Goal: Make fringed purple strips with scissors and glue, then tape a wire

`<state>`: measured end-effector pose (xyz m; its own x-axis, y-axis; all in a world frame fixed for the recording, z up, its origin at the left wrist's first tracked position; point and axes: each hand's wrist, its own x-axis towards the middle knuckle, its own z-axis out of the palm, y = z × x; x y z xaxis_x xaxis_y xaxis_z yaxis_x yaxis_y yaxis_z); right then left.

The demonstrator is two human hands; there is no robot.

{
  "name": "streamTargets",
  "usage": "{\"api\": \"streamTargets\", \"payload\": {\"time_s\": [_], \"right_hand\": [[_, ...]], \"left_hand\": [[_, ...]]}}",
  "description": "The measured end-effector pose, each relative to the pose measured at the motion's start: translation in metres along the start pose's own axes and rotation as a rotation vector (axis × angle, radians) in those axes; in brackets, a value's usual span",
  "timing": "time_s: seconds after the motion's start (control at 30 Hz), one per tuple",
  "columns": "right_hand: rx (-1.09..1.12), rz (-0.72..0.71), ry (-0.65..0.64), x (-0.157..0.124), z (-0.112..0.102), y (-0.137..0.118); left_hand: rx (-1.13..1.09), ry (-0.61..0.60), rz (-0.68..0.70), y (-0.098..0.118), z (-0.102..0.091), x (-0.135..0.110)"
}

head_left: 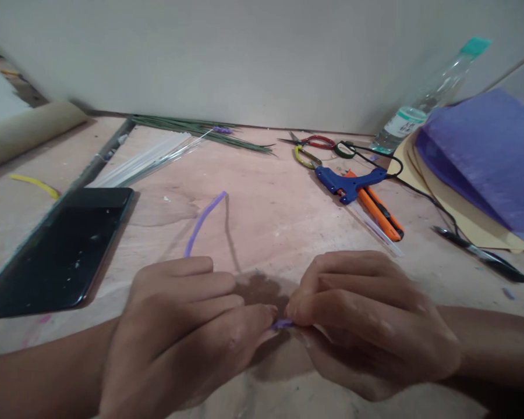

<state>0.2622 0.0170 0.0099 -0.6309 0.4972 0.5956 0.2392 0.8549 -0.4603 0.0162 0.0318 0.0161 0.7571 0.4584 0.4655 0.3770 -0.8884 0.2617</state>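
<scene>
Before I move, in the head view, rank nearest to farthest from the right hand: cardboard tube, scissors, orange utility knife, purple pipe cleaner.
From the right hand:
1. Purple pipe cleaner: in its grasp.
2. Orange utility knife: just beyond.
3. Scissors: farther back.
4. Cardboard tube: far left.

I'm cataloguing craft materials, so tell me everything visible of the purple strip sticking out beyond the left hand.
The purple strip is slender, with a matte surface, perhaps fuzzy like pipe cleaner. It curves gently up and rightward in view over the pinkish table, ending in a blunt, free tip. The left hand hides its lower end, so whether it joins the purple piece at the fingertips cannot be told.
</scene>
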Motion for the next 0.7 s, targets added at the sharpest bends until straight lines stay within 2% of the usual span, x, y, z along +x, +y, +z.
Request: {"api": "streamTargets", "payload": {"time_s": [0.07, 0.2, 0.4, 0.63, 0.7], "right_hand": [[0.030, 0.011, 0.046, -0.003, 0.006, 0.001], [0.094, 0.042, 0.223, -0.007, 0.016, 0.004], [0.059, 0.015, 0.021, -0.001, 0.009, 0.004], [0.031, 0.043, -0.025, -0.003, 0.006, 0.002], [0.102, 0.025, 0.022, -0.005, 0.010, 0.006]], "left_hand": [[0.018, 0.001, 0.012, 0.000, 0.001, -0.003], [0.046, -0.026, 0.004, -0.001, 0.001, -0.008], [0.060, -0.099, 0.044, -0.002, 0.000, -0.009], [0.016, -0.093, 0.004, -0.001, 0.004, -0.009], [0.021, -0.084, 0.018, -0.002, 0.005, -0.011]]}}
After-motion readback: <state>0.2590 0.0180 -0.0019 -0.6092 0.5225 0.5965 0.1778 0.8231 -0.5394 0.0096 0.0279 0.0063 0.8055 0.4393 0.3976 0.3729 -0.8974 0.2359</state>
